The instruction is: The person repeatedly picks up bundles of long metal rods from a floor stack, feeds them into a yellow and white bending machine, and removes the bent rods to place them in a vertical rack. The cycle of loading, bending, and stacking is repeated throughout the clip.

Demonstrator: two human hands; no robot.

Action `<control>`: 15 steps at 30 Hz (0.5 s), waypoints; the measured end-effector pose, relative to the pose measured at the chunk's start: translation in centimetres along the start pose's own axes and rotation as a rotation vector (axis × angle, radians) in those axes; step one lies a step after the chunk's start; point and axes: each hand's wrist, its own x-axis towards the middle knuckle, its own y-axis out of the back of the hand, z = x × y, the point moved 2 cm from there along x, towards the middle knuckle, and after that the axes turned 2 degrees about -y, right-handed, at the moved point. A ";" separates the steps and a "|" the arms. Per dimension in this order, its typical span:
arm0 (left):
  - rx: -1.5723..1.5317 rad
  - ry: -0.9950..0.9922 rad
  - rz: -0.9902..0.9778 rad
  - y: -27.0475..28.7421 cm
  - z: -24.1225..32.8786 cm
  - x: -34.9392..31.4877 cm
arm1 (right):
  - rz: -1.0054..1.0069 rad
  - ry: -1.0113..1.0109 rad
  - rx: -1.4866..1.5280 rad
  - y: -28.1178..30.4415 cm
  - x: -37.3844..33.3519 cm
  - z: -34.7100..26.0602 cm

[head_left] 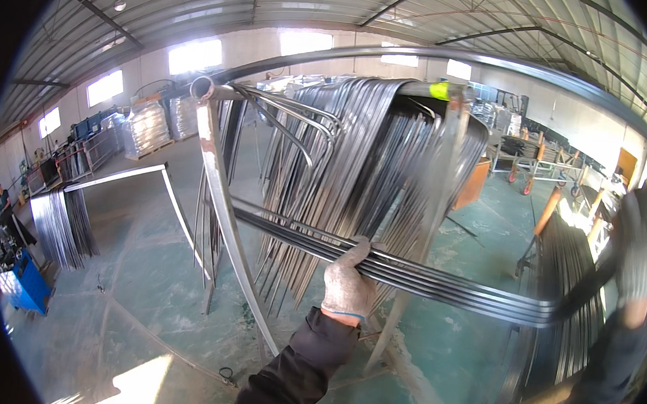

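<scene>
My left hand [347, 284], in a pale work glove, is closed around a bundle of several dark, shiny bent metal tubes [469, 287], its thumb over the top. The bundle runs right and bends upward toward my right hand [639, 250]. That hand, gloved too, is smeared by motion beside the bent part, so its fingers cannot be made out. A dark bar [426, 54] arches across above the rack. Just ahead, many bent tubes [320, 148] hang over a metal rack [222, 186], which has yellow-green tape [439, 90] on its top rail.
At left stands a white rack [124, 175] with hanging tubes [63, 227], near a blue cart [25, 281] and another person [4, 200]. More dark tubes [568, 282] rest at right beside an orange-brown post [547, 210]. Wrapped pallets [147, 129] line the back.
</scene>
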 end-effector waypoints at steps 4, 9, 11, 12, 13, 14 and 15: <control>-0.159 0.010 0.001 2.3 5.1 6.0 | -0.112 0.072 0.026 -10.7 8.5 -11.0; -0.287 0.007 0.050 4.4 9.1 11.1 | -0.097 0.380 0.058 -24.5 8.4 -23.1; -0.293 0.060 0.031 5.4 9.7 11.8 | -0.341 0.357 0.039 -29.5 4.0 -26.5; -0.315 0.096 0.011 5.9 9.8 11.8 | -0.539 0.385 -0.078 -31.9 2.1 -28.2; -0.309 0.093 0.020 6.6 10.1 11.7 | -0.623 0.437 0.015 -33.7 -0.8 -29.3; -0.320 0.110 0.014 7.2 10.4 11.5 | -0.876 0.452 0.155 -35.5 -2.5 -29.9; -0.297 0.089 0.029 7.9 10.6 11.2 | -0.790 0.499 0.168 -37.9 -5.4 -31.6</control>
